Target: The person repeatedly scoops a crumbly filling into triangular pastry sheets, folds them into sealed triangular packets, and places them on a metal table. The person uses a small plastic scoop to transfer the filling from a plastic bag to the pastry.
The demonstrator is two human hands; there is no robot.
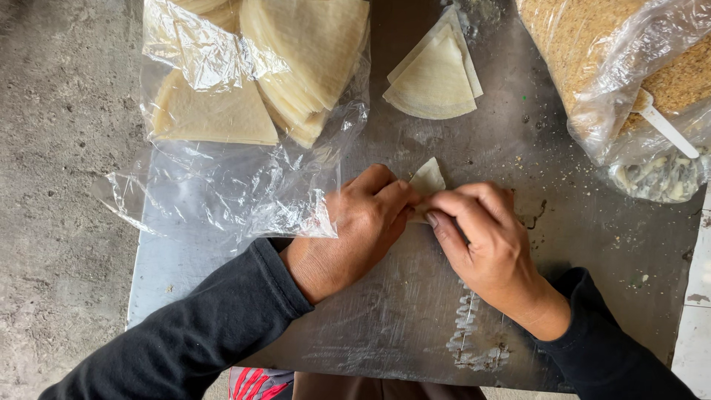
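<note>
A small pale dough wrapper [429,180] lies folded on the grey metal table [415,311], mostly covered by fingers. My left hand [355,226] pinches its left side with the fingertips curled over it. My right hand [481,237] grips its right side, thumb and forefinger pressed on the fold. Only the wrapper's pointed top shows between the two hands. Both forearms wear black sleeves.
A clear plastic bag [222,148] with several stacked wedge-shaped wrappers [304,44] lies at the back left. A loose wrapper stack [435,78] sits behind the hands. A bag of brown crumbs [592,52] with a white spoon [663,126] and a filling bowl [659,178] stand at the right.
</note>
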